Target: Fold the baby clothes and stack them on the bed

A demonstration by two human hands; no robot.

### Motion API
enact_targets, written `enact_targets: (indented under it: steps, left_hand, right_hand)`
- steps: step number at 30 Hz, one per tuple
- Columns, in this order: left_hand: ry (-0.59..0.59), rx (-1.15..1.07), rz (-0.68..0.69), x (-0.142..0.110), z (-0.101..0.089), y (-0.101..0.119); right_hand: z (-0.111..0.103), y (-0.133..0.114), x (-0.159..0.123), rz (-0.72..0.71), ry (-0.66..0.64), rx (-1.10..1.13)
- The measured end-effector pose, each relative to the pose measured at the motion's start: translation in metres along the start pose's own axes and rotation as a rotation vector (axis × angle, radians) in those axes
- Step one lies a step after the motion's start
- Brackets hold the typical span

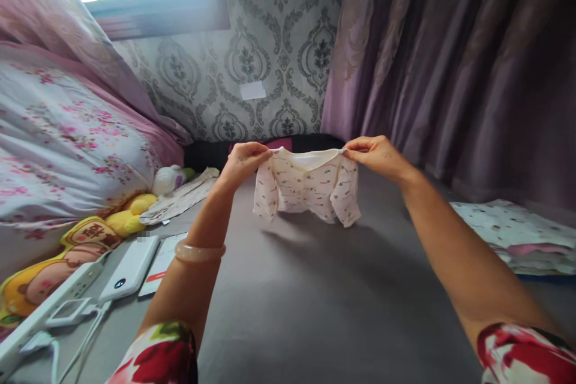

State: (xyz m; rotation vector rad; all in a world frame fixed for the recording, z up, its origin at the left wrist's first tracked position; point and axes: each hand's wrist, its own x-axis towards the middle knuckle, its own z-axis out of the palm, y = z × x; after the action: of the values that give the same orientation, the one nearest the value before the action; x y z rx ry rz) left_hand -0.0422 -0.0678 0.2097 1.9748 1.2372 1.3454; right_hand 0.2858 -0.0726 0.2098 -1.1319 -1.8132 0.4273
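Observation:
A small white baby shirt [306,183] with a fine multicoloured print hangs stretched between my hands. My left hand [247,161] pinches it at the left shoulder, and my right hand [377,156] pinches the opposite shoulder. Its neckline faces up and both sleeves droop at the sides. The lower edge hangs just over the grey bed sheet [288,300], where a shadow falls; whether it touches the sheet I cannot tell. A pale bangle [200,252] circles my left wrist.
At left lie a power strip [67,294] with plugged-in cables, a white power bank [130,267], plush toys [130,213] and a flat pale garment [180,197]. Folded printed cloths [517,237] are stacked at right. Purple curtains [450,72] and a patterned wall [279,42] stand behind.

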Motion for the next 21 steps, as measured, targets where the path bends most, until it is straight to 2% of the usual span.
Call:
enact_targets:
  steps: [2, 4, 6, 9, 12, 17, 21]
  left_hand:
    - [-0.123, -0.203, -0.024, -0.003, -0.009, 0.005]
    - [-0.132, -0.331, -0.038, -0.004, -0.013, 0.007]
    - [-0.110, -0.329, -0.057, -0.002, -0.008, 0.004]
    - [-0.117, -0.245, -0.082, 0.003, 0.009, -0.007]
    - [-0.065, -0.290, -0.080, 0.006, 0.022, -0.017]
    - [0.040, -0.382, -0.062, 0.008, 0.030, -0.024]
    - [0.140, -0.346, -0.010, 0.010, 0.036, -0.028]
  right_hand:
    - [-0.012, -0.007, -0.006, 0.047, -0.091, 0.105]
    - [-0.018, -0.011, -0.009, 0.084, -0.128, 0.181]
    - [-0.016, -0.012, -0.008, 0.119, -0.130, 0.206]
    - [-0.003, -0.008, -0.002, 0.126, -0.066, 0.201]
    - [0.010, -0.002, 0.004, 0.087, 0.049, 0.218]
    - [0.017, 0.009, 0.011, 0.025, 0.141, 0.184]
    - [0.025, 0.018, 0.015, -0.036, 0.226, 0.148]
